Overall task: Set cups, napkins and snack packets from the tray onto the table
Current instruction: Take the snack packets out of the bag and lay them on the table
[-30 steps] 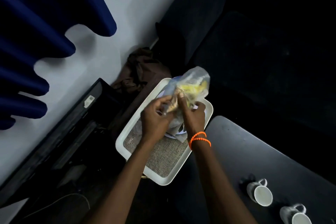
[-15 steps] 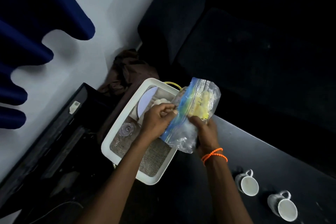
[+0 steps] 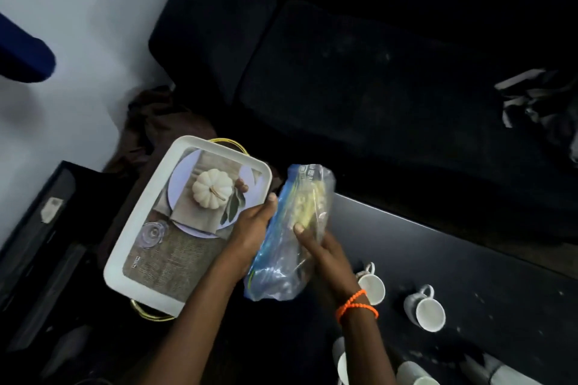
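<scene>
A clear zip bag [image 3: 291,237] with yellow snacks inside is held between both hands, over the left end of the dark table [image 3: 453,259]. My left hand [image 3: 250,228] grips its left side; my right hand [image 3: 322,253], with orange bead bracelets on the wrist, grips its right side. To the left, the white tray [image 3: 125,266] with gold handles shows only its printed pumpkin picture. Two white cups [image 3: 372,284] [image 3: 425,309] stand on the table by my right wrist. More white cups [image 3: 413,373] sit at the bottom edge.
A dark sofa [image 3: 375,87] fills the far side, with a grey-and-white cloth [image 3: 538,97] at its right. A brown cloth [image 3: 156,122] lies behind the tray. A black flat box [image 3: 47,244] sits left against the white wall.
Both hands have carried the snack bag rightward off the tray and over the table's left end. The tray's inside is now uncovered.
</scene>
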Action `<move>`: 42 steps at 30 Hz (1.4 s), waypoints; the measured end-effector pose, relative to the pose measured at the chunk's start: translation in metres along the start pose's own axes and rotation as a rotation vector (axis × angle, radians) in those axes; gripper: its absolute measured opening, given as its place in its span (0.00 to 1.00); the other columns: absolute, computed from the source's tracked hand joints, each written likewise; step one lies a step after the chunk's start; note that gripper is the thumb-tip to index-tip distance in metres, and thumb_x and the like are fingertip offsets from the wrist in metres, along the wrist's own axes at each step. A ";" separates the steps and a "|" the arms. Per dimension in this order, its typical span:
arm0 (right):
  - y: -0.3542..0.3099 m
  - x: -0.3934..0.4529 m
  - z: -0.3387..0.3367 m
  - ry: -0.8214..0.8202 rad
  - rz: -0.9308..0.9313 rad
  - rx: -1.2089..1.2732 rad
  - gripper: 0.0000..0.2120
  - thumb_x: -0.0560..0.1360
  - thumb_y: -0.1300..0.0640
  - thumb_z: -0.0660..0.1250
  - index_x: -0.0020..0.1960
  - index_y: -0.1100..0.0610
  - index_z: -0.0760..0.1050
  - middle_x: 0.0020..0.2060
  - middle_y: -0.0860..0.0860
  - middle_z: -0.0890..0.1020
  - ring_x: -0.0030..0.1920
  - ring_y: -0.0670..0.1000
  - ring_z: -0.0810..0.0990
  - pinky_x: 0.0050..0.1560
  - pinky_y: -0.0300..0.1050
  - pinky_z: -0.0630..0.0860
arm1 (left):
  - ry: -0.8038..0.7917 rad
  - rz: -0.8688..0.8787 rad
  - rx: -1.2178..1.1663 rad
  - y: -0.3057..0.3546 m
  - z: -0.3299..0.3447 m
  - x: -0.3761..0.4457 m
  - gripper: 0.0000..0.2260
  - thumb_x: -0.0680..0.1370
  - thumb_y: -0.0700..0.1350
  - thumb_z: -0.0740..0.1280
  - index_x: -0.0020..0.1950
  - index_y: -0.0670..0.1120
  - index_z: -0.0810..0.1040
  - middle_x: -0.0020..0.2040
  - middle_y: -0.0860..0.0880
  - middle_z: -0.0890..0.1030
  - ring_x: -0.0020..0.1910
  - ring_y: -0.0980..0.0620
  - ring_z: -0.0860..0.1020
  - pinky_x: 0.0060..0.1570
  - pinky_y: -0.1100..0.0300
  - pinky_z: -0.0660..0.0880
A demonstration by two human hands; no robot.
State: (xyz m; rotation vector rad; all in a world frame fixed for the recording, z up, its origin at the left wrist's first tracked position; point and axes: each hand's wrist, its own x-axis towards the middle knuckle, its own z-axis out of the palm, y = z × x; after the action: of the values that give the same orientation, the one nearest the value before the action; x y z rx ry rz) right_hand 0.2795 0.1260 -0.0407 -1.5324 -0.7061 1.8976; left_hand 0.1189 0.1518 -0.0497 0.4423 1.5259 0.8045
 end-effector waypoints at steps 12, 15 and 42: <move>0.022 -0.005 -0.004 0.136 -0.173 0.083 0.24 0.77 0.40 0.70 0.65 0.56 0.78 0.59 0.57 0.84 0.62 0.57 0.83 0.62 0.56 0.79 | -0.276 0.035 0.146 -0.019 0.041 -0.019 0.06 0.76 0.51 0.75 0.50 0.52 0.88 0.47 0.45 0.89 0.46 0.53 0.84 0.48 0.56 0.81; 0.024 -0.007 -0.008 0.169 -0.194 0.079 0.20 0.75 0.44 0.74 0.60 0.57 0.81 0.53 0.58 0.86 0.57 0.57 0.85 0.52 0.46 0.82 | -0.190 0.110 0.155 -0.031 0.049 -0.022 0.03 0.77 0.42 0.75 0.48 0.49 0.89 0.42 0.50 0.89 0.42 0.55 0.85 0.42 0.60 0.82; 0.003 -0.014 0.006 0.028 0.009 0.392 0.15 0.80 0.55 0.68 0.60 0.65 0.81 0.60 0.70 0.80 0.64 0.71 0.77 0.66 0.71 0.73 | 0.074 0.299 0.198 -0.026 0.014 -0.048 0.14 0.78 0.60 0.70 0.49 0.49 0.83 0.40 0.48 0.84 0.38 0.58 0.80 0.42 0.60 0.79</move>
State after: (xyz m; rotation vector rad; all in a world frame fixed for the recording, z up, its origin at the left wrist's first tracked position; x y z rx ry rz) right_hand 0.2757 0.1134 -0.0323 -1.3093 -0.2899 1.8817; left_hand 0.1443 0.1034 -0.0337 0.8093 1.6382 0.9110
